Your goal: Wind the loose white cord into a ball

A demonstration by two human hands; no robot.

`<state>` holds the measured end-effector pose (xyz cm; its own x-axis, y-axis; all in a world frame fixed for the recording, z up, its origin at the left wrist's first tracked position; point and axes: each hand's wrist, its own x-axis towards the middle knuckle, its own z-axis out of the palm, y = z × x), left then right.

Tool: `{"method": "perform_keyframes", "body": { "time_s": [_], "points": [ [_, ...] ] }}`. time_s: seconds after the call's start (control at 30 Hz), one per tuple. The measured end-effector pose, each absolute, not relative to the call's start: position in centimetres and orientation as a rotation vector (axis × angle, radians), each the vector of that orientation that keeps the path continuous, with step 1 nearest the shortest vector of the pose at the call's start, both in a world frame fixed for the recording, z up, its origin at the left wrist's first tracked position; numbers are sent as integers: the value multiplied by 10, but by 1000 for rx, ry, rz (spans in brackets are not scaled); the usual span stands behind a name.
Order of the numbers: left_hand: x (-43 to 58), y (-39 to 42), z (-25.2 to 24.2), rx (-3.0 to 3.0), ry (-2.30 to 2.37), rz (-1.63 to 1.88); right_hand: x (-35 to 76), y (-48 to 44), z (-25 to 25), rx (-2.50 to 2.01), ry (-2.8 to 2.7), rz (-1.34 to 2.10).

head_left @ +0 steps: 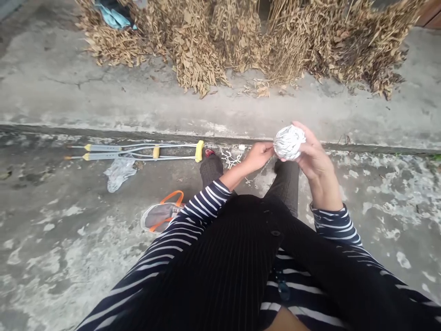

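Note:
A round white ball (289,142) with thin dark streaks, perhaps wound strips or cord, is held up in front of my legs. My right hand (315,158) is wrapped round its right side, with fingers behind and the thumb in front. My left hand (258,155) is at the ball's left edge, its fingers pinched together; what they grip there is too small to make out. Loose white cord (231,158) lies on the ground beyond my left wrist, beside a small white piece (241,147).
A crutch (138,151) with yellow pads lies at the left along a concrete ledge (138,108). Near it are a clear plastic bag (120,174) and an orange-strapped sandal (160,216). Dried leafy stalks (241,41) cover the ledge's far side, with blue cloth (113,17).

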<state>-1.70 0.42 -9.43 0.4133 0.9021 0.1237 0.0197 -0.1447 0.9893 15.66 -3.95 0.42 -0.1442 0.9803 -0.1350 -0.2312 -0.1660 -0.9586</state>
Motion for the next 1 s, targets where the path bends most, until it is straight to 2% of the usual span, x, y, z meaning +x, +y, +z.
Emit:
{"method": "perform_keyframes", "body": {
  "time_s": [0.23, 0.67, 0.9, 1.0],
  "points": [
    [-39, -5, -120, 1469, 844, 678, 160, -54, -21, -1103, -833, 1650],
    [-62, -15, -133, 1307, 962, 574, 161, -61, -22, -1056, -721, 1764],
    [-80, -14, -153, 1368, 968, 603, 182, -59, -11, -1053, -783, 1583],
    [-86, -9, -156, 1529, 1134, 496, 190, -57, -6, -1054, -793, 1504]
  ]
}}
